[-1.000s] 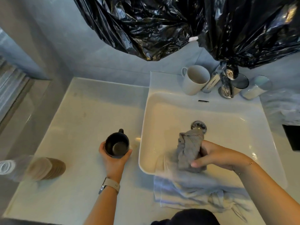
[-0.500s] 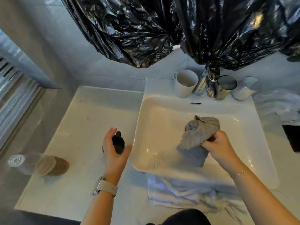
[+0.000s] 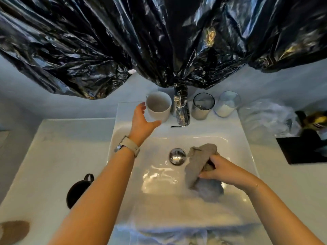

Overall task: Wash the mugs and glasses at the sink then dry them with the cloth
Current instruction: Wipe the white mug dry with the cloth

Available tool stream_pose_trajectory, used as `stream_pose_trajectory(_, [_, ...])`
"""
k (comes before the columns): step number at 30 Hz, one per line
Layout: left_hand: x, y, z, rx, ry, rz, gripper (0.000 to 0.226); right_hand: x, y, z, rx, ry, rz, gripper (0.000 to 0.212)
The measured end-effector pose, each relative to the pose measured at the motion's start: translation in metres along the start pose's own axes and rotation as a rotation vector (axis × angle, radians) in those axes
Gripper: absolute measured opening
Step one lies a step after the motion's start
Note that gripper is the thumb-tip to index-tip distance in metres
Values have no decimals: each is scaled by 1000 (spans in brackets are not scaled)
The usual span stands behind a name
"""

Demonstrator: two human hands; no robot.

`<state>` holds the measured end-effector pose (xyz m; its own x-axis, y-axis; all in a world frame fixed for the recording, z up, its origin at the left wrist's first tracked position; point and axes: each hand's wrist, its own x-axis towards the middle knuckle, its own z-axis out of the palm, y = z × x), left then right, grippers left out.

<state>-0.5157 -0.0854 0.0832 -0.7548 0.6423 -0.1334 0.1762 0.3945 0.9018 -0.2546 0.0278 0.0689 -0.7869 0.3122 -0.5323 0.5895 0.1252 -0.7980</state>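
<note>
Right now, per item:
left hand (image 3: 141, 119): grip apart, fingers spread, thumb out; cupped beside the white mug, touching or a hair off, cannot tell. Beige watch strap (image 3: 127, 147) on the wrist.
right hand (image 3: 220, 169): grip clamped on the grey cloth, fingers curled round its bunched middle, low over the basin.
grey cloth (image 3: 199, 167): nubbly terry, crumpled, one end up near the drain, other end hanging dark and wet-looking.
white mug (image 3: 158, 106): smooth ceramic cylinder, upright on the sink's back ledge, left of the tap.
tap (image 3: 181, 106): wrapped in shiny black plastic.
glasses: dark-rimmed glass (image 3: 202, 106) and clear glass (image 3: 227, 104), both right of the tap, upright.
black mug (image 3: 78, 190): matte, loop handle, on the white tabletop left of the sink, partly behind the left forearm.
sink (image 3: 237, 144): glossy white rectangular basin, round chrome drain (image 3: 177, 156).
bin-liner sheet (image 3: 141, 41): crinkled glossy black, hanging above.
</note>
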Motion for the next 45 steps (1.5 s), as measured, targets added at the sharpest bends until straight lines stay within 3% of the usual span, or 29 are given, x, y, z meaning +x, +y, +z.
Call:
stream_pose_trajectory(4, [32, -13, 27, -122, 29, -2, 105, 7, 12, -9, 201, -3, -18, 42])
stream_pose_trajectory(10, [41, -35, 43, -124, 220, 111, 95, 18, 13, -4, 418, 224, -82, 48])
stream_pose_trajectory(18, [-11, -50, 15, 62, 237, 220, 94, 7, 12, 5, 528, 400, -124, 46])
stream_pose_trajectory(24, [-74, -38, -26, 252, 5, 381, 95, -13, 8, 17, 639, 455, -194, 43])
stream_pose_trajectory(27, [-82, -11, -36, 540, -182, 452, 96, -24, 4, 24, 663, 446, -236, 38])
stream_pose_trajectory(33, [-69, 24, -22, 1158, -664, 273, 74, -46, -1, 32, 723, 424, -348, 26])
stream_pose_trajectory(36, [-63, 28, -10, 1474, -706, 316, 73, -54, 0, 33, 743, 454, -356, 34])
stream_pose_trajectory(39, [-55, 29, -8, 1619, -676, 362, 73, -60, 1, 34, 736, 455, -365, 32])
stream_pose_trajectory(42, [-51, 25, -10, 1629, -662, 376, 73, -64, 1, 35, 732, 429, -374, 30])
stream_pose_trajectory(45, [-53, 21, -16, 1470, -690, 291, 76, -64, 0, 36, 722, 387, -364, 33])
